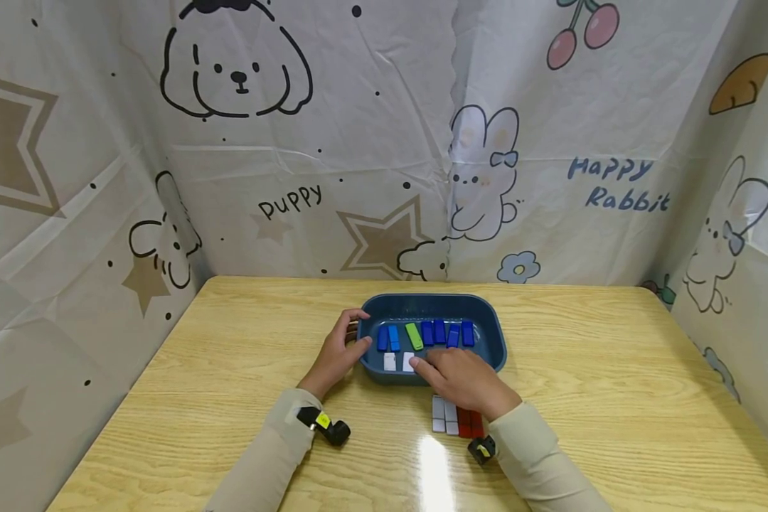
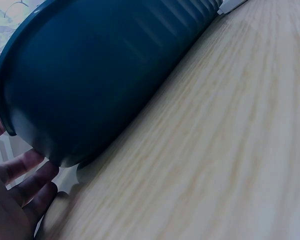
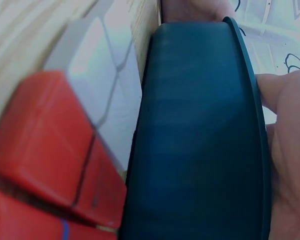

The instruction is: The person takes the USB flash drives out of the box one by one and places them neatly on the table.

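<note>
A dark teal plastic basin [image 1: 432,297] stands on the table. My left hand [image 1: 333,359] grips its left end, thumb over the rim and fingers [image 2: 37,175] against the outer wall. Over the near rim, my right hand [image 1: 467,380] reaches inside, its thumb tip at the edge of a white block [image 1: 407,360]; its other fingertips are hidden. Left of that lies another white block [image 1: 390,362]. Behind them runs a row with several dark blue blocks [image 1: 427,333], a lighter blue block [image 1: 393,338] and a tilted green block [image 1: 414,336].
In front of the basin, below my right wrist, white blocks [image 1: 444,416] and red blocks [image 1: 470,422] lie side by side on the wooden table [image 1: 243,370]. A printed curtain [image 1: 358,142] hangs behind and at both sides.
</note>
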Demonstrator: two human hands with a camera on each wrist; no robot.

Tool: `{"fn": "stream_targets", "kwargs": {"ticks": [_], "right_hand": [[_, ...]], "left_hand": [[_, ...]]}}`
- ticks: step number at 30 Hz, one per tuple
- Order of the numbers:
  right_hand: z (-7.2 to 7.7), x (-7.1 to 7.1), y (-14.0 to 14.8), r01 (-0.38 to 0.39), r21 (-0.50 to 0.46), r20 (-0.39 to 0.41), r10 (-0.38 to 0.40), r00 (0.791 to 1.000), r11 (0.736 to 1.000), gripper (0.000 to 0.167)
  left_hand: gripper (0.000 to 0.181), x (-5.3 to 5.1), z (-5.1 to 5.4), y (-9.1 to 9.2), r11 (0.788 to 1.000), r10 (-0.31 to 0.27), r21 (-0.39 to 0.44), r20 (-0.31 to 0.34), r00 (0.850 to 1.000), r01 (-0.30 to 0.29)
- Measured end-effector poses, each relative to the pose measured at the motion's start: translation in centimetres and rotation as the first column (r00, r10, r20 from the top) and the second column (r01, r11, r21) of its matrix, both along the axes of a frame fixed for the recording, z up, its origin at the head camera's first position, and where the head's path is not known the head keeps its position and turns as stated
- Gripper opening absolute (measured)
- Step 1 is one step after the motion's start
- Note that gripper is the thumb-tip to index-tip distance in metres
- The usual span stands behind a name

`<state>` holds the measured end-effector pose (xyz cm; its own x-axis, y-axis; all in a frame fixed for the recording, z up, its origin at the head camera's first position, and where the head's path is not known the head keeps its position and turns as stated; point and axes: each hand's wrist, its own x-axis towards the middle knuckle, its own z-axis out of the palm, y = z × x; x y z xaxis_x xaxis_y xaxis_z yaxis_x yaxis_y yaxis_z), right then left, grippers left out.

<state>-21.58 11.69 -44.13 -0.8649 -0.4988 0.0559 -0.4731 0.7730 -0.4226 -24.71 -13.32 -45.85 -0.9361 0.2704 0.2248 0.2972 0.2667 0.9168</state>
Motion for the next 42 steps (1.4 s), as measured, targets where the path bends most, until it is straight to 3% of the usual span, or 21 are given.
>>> {"fn": "stream_targets", "kwargs": {"ticks": [6,23,28,34,42], "right_hand": [[0.1,0.2,0.0,-0.013,0.016,-0.024,0.013,1.000,1.000,0.056],[-0.1,-0.1,0.3,-0.043,-0.009,-0.027,0.042,0.999,0.999,0.047],[0.0,-0.3,0.5,-0.063,-0.107,0.017,0.065,0.998,0.992,0.041],[0.4,-0.5,1.1,-0.102,-0.274,0.077,0.127,0.989,0.956,0.019],[0.8,-0.6,2.2,-0.049,-0.385,0.167,0.122,0.978,0.922,0.011]], "left_hand": [[0.041,0.0,0.0,0.1,1.000,0.011,-0.002,0.011,1.000,-0.011],[0.041,0.0,-0.1,0.1,1.000,0.010,-0.005,-0.001,1.000,-0.010],[0.041,0.0,0.1,0.1,1.000,0.009,-0.008,0.008,1.000,-0.009],[0.041,0.2,0.3,0.1,1.000,0.011,-0.007,0.003,1.000,-0.011],[0.040,0.3,0.3,0.2,0.999,0.028,-0.021,0.000,1.000,-0.028]]}}
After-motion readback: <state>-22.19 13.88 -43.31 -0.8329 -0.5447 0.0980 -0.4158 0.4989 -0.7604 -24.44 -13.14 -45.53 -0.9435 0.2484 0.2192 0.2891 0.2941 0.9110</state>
